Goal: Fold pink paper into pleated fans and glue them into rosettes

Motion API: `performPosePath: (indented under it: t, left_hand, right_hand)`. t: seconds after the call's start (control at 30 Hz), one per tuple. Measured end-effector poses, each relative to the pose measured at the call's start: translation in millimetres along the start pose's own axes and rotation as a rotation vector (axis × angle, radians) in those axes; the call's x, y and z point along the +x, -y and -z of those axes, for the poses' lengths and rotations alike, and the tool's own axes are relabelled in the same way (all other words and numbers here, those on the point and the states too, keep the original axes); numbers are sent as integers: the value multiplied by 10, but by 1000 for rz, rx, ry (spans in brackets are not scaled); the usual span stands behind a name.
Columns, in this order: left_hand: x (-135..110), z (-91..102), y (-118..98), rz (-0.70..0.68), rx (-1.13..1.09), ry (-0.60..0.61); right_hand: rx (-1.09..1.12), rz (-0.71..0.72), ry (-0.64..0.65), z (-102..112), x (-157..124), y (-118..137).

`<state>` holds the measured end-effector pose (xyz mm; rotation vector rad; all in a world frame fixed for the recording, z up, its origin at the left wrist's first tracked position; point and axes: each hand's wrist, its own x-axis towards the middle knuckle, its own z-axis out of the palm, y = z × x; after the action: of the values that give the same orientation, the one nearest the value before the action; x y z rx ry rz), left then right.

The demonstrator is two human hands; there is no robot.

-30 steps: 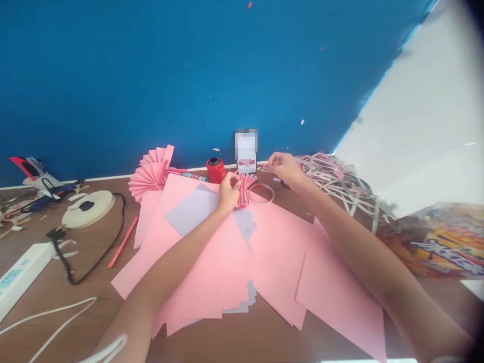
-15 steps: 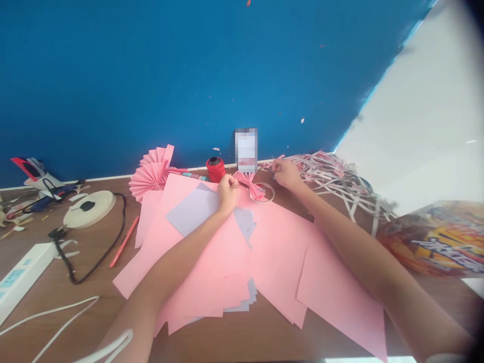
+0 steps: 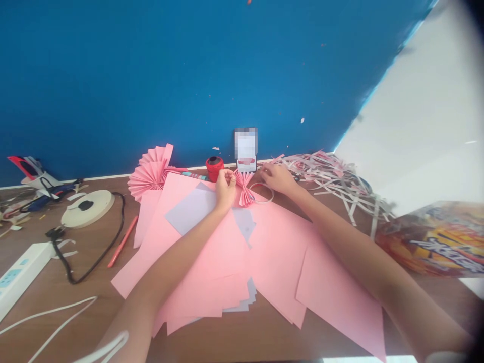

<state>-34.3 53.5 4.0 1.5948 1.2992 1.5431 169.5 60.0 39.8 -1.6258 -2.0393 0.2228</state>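
My left hand (image 3: 226, 190) is closed in a pinch just left of a pleated pink paper piece (image 3: 245, 190), which is gathered narrow at its middle and flares at both ends like a bow. What those fingers hold is too small to make out. To the right of the bow, my right hand (image 3: 279, 178) has its fingers bent and pressed together, with their contents hidden. A thin pale ring (image 3: 269, 200) lies between the bow and my right hand. Pink paper sheets (image 3: 212, 262) spread beneath both arms, along with greyish-purple pieces (image 3: 192, 207).
Behind my hands stand a red thread spool (image 3: 215, 170) and a phone (image 3: 246, 151). Pink paper fans (image 3: 149, 176), a red pen (image 3: 123, 242), a cable reel (image 3: 87, 209) and a power strip (image 3: 24, 275) are left. Paper strips (image 3: 325, 169) and a printed plastic bag (image 3: 434, 242) are right.
My right hand has moved left, closer to the bow. The bow has turned more upright and its lower end has shifted left. My left hand has shifted slightly up and left.
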Motion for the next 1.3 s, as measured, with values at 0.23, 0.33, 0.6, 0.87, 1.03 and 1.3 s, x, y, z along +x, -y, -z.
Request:
performPosePath:
  t: [0.23,0.33,0.6,0.87,1.03,1.3]
  left_hand:
    - [-14,-8,-22,-8,-50,28]
    - [-38,3,-113,-23,-12,15]
    - [-82,55,-141,37,50,-127]
    - [184,329,-557,-78,434,90]
    - [373,574,-855,119,592,667]
    - [280,477,-661,225,755,799]
  right_hand:
    - [-112,126,-64,44,-89,201]
    - [-131,68,-227,85,-118,292]
    - [328,-189,225,-50,-115,392]
    - [486,-299,266,-128,-126,355]
    - [436,-263,215,-68,-141,412]
    - [302,-157,143,-68,-174,456]
